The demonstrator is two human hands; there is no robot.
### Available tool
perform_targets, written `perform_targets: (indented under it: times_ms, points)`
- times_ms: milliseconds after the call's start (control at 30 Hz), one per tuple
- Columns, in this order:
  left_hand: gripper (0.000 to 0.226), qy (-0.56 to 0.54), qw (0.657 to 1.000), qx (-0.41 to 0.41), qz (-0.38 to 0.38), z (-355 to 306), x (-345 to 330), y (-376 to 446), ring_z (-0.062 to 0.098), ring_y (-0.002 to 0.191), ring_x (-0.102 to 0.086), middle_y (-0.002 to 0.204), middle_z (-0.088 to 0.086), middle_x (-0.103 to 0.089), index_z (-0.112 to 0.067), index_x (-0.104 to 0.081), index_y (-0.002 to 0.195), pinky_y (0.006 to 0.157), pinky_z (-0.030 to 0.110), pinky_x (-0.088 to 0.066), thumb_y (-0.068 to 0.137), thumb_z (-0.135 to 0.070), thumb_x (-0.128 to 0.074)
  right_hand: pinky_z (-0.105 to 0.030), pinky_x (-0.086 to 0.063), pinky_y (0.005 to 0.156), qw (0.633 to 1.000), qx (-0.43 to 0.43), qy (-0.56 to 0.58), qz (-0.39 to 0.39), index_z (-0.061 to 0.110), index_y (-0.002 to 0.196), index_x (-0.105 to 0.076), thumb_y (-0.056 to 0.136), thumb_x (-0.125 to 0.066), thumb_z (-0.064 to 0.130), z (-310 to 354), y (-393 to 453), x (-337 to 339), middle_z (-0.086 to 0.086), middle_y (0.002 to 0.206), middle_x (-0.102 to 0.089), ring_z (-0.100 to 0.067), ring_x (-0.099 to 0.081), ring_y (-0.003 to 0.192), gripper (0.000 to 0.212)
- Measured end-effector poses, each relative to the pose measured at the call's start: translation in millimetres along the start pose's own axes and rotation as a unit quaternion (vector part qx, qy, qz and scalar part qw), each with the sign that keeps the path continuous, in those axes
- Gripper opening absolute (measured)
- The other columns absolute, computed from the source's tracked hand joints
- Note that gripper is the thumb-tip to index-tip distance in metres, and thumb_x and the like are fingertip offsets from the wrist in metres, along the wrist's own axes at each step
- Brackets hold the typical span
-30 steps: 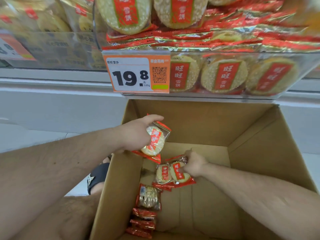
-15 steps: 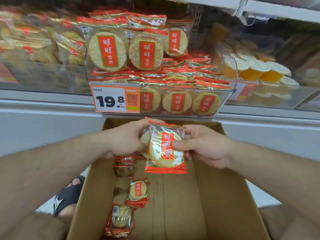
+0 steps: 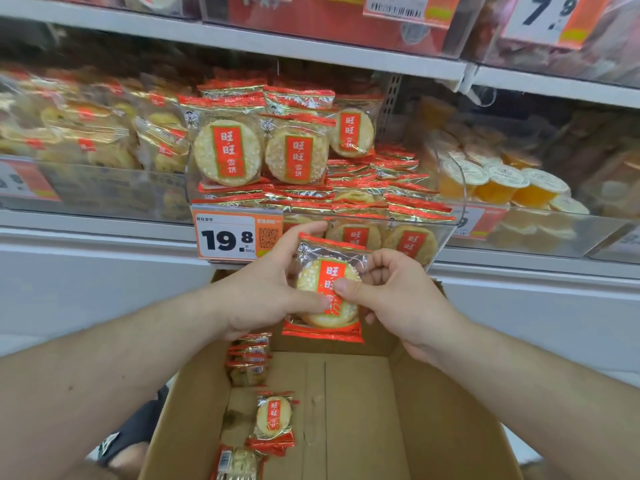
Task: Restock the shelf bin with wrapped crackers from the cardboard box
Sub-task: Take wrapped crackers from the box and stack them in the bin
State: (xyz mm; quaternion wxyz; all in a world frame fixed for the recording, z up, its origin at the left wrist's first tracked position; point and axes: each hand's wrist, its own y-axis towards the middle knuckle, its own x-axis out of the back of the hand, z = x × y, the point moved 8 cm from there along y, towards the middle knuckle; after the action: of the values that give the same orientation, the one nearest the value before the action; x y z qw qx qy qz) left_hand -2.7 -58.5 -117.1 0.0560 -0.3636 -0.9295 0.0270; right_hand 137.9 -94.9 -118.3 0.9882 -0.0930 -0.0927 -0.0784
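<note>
Both hands hold a small stack of wrapped round crackers (image 3: 325, 292) with red labels, just below the front of the clear shelf bin (image 3: 446, 230). My left hand (image 3: 266, 289) grips the stack from the left, thumb across its lower front. My right hand (image 3: 391, 292) pinches it from the right, thumb on the label. The bin is piled high with the same red-and-gold packets (image 3: 263, 154). Below, the open cardboard box (image 3: 433, 420) holds a few loose packets (image 3: 273, 417) along its left side.
An orange price tag (image 3: 235, 237) reading 19.8 hangs on the bin's front left. Bins of other wrapped snacks (image 3: 86, 133) sit to the left and cups of orange jelly (image 3: 502, 181) to the right. A shelf (image 3: 311, 46) runs overhead. A black sandal (image 3: 131, 434) shows by the box.
My hands rose out of the box, brought their packets together into one stack and lifted it toward the bin's front. The view tilted upward to the shelves.
</note>
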Motion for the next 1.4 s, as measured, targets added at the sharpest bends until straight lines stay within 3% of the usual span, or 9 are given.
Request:
perform_targets:
  times_ms: [133, 233, 333, 433, 600, 667, 767, 1167, 1400]
  points:
    - [0.098, 0.074, 0.995, -0.039, -0.045, -14, 5, 3, 0.021, 0.127, -0.051, 0.152, -0.006, -0.031, -0.068, -0.024, 0.135, 0.09, 0.048, -0.055, 0.071, -0.019, -0.08, -0.014, -0.042, 0.044, 1.0, 0.009, -0.007, -0.026, 0.021, 0.106, -0.054, 0.071, -0.086, 0.02, 9, 1, 9, -0.001, 0.086, -0.063, -0.004, -0.06, 0.062, 0.048]
    - [0.1, 0.057, 0.994, -0.068, -0.062, -30, 8, 3, 0.03, 0.134, -0.044, 0.155, -0.001, -0.03, -0.076, -0.02, 0.128, 0.09, 0.047, -0.055, 0.062, -0.031, -0.081, -0.012, -0.046, 0.05, 0.998, 0.008, 0.008, 0.054, 0.017, 0.114, -0.06, 0.074, -0.083, 0.017, 23, 0, 6, -0.005, 0.099, -0.072, -0.006, -0.068, 0.071, 0.046]
    - [0.102, 0.053, 0.993, -0.09, -0.063, -41, 6, 3, 0.026, 0.127, -0.052, 0.148, -0.002, -0.038, -0.073, -0.018, 0.131, 0.084, 0.042, -0.058, 0.073, -0.019, -0.081, -0.027, -0.055, 0.072, 0.995, 0.021, 0.006, 0.098, 0.011, 0.11, -0.067, 0.064, -0.083, 0.023, 37, 0, 7, -0.008, 0.1, -0.075, -0.018, -0.073, 0.089, 0.051]
    - [0.092, 0.058, 0.986, -0.095, -0.126, -49, 13, 2, 0.01, 0.097, -0.067, 0.114, -0.012, -0.063, -0.054, -0.014, 0.146, 0.082, 0.033, -0.058, 0.084, -0.02, -0.074, -0.014, -0.049, 0.053, 0.995, 0.04, 0.023, 0.085, 0.005, 0.103, -0.067, 0.072, -0.078, 0.013, 54, 2, 15, -0.006, 0.088, -0.076, -0.008, -0.07, 0.068, 0.033]
    - [0.051, 0.401, 0.826, -0.237, -0.317, -83, 32, -9, 0.008, 0.095, -0.056, 0.106, -0.018, -0.059, -0.03, -0.051, 0.128, 0.082, 0.03, -0.047, 0.078, -0.034, -0.057, -0.015, -0.049, 0.051, 0.992, 0.117, 0.025, -0.024, 0.006, 0.1, -0.067, 0.079, -0.074, 0.002, 104, 25, 57, -0.007, 0.083, -0.075, -0.009, -0.069, 0.065, 0.022]
    - [0.041, 0.502, 0.764, -0.248, -0.321, -79, 30, -5, 0.019, 0.1, -0.055, 0.106, -0.005, -0.061, -0.019, -0.063, 0.115, 0.083, 0.035, -0.043, 0.077, -0.032, -0.053, -0.021, -0.053, 0.056, 0.984, 0.154, -0.023, -0.081, 0.007, 0.102, -0.066, 0.079, -0.077, 0.006, 122, 43, 74, -0.01, 0.089, -0.075, -0.013, -0.07, 0.07, 0.025]
    - [0.037, 0.56, 0.736, -0.236, -0.299, -67, 25, 2, 0.024, 0.098, -0.054, 0.102, -0.004, -0.062, -0.019, -0.068, 0.106, 0.079, 0.036, -0.034, 0.076, -0.032, -0.05, -0.028, -0.055, 0.064, 0.972, 0.173, -0.098, -0.127, 0.014, 0.104, -0.064, 0.079, -0.08, 0.014, 136, 76, 82, -0.005, 0.096, -0.074, -0.017, -0.072, 0.083, 0.029]
    - [0.036, 0.564, 0.733, -0.236, -0.298, -63, 25, 6, 0.02, 0.098, -0.05, 0.099, -0.007, -0.059, -0.024, -0.068, 0.106, 0.081, 0.036, -0.028, 0.074, -0.031, -0.053, -0.038, -0.055, 0.088, 0.94, 0.153, -0.235, -0.193, 0.014, 0.117, -0.064, 0.078, -0.081, 0.033, 137, 155, 66, 0.001, 0.104, -0.068, -0.017, -0.065, 0.094, 0.047]
    - [0.037, 0.561, 0.735, -0.235, -0.3, -62, 24, 5, 0.021, 0.099, -0.05, 0.099, -0.007, -0.059, -0.024, -0.068, 0.106, 0.082, 0.036, -0.028, 0.071, -0.028, -0.057, -0.026, -0.043, 0.052, 0.894, 0.125, -0.375, -0.21, 0.008, 0.095, -0.064, 0.079, -0.079, 0.043, 149, 153, 63, -0.001, 0.085, -0.065, -0.015, -0.06, 0.071, 0.042]
